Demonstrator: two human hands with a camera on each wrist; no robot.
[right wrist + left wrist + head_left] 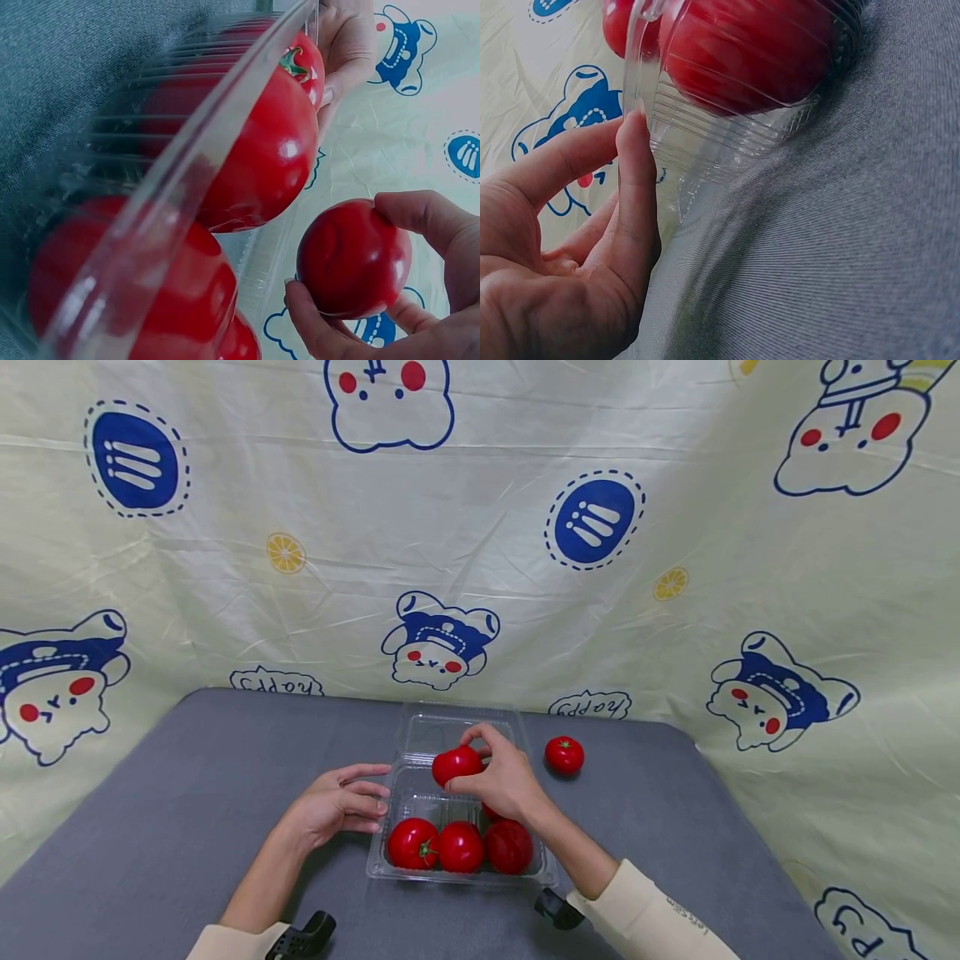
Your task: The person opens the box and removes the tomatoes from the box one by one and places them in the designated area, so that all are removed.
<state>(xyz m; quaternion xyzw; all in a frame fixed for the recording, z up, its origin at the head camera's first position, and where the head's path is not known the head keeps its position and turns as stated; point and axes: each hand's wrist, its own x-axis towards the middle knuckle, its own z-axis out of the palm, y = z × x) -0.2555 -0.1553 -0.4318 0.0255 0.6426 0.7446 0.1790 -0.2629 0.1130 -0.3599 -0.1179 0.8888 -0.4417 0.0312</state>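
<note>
Clear plastic box (525, 860) is sitting on the grey counter (187, 793), lid folded open toward the back. Three tomatoes (460, 847) are lying in a row along its near edge, and a fourth is showing only partly behind the right hand. Right hand (505, 779) is hovering over the box, fingers (420, 212) and thumb curled round one more tomato (456, 764) and pinching it from both sides; it is sitting above the empty far part of the box. Left hand (339, 803) is lying on the counter just left of the box, fingers (636, 172) straight and relaxed, tips touching the box's left wall. A loose tomato (564, 754) is sitting on the counter to the right of the lid. Cartoon-print cloth (480, 527) is hanging behind.
</note>
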